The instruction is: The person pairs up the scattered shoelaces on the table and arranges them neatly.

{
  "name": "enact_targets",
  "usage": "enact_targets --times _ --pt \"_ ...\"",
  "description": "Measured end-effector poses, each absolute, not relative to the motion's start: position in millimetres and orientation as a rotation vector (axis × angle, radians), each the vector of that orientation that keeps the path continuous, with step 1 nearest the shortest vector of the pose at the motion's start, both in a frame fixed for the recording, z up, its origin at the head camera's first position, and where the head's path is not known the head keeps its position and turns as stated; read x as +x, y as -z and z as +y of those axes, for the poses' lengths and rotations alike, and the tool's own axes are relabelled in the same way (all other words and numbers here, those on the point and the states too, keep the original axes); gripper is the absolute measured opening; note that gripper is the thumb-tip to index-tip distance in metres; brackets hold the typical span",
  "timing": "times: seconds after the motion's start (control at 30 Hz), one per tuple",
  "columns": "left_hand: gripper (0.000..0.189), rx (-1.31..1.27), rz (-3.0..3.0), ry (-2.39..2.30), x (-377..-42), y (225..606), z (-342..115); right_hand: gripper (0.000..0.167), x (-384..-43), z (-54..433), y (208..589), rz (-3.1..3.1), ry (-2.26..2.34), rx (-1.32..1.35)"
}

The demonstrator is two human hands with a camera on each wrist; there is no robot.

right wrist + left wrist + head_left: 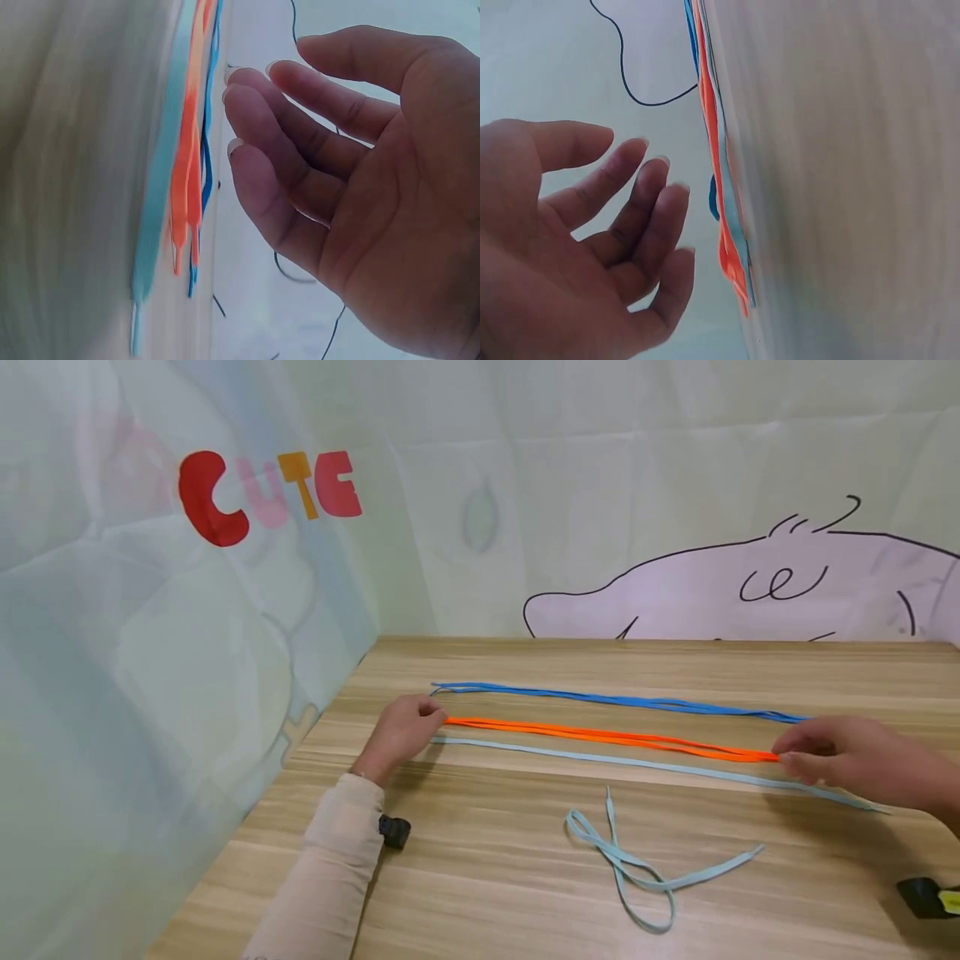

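Orange shoelaces (600, 737) lie stretched in a bundle across the table, between blue shoelaces (585, 696) behind and a straight light-blue shoelace (600, 758) in front. Over their left end hovers my left hand (405, 727), hiding that end in the head view. Its loosely bent fingers (634, 210) are apart from the laces in the left wrist view. My right hand (870, 760) is just above the other end; in the right wrist view its relaxed fingers (262, 157) hold nothing, and the orange tips (177, 259) lie free beside the light-blue lace.
Nearer the front, another light-blue shoelace (637, 868) lies in loose loops. The wooden table (465, 877) meets a printed cloth backdrop (465, 585) at the back and left. Black wrist devices (394, 832) are on both arms.
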State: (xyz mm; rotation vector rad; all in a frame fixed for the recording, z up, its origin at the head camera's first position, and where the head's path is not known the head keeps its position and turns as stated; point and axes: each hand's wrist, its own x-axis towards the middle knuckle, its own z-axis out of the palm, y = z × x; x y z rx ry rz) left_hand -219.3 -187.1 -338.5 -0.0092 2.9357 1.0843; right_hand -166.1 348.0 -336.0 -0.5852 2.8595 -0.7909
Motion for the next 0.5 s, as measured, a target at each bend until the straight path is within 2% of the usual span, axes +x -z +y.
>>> enact_targets --times 0.3,0.5 --pt "0.024 0.138 2.962 -1.046 -215.5 336.7 -168.6 0.014 -157.6 314.4 334.2 2.847 0.736 -0.682" --pt "0.021 0.268 2.972 -1.012 -212.6 338.4 -159.2 0.011 -155.9 299.4 334.2 2.807 0.757 -0.863"
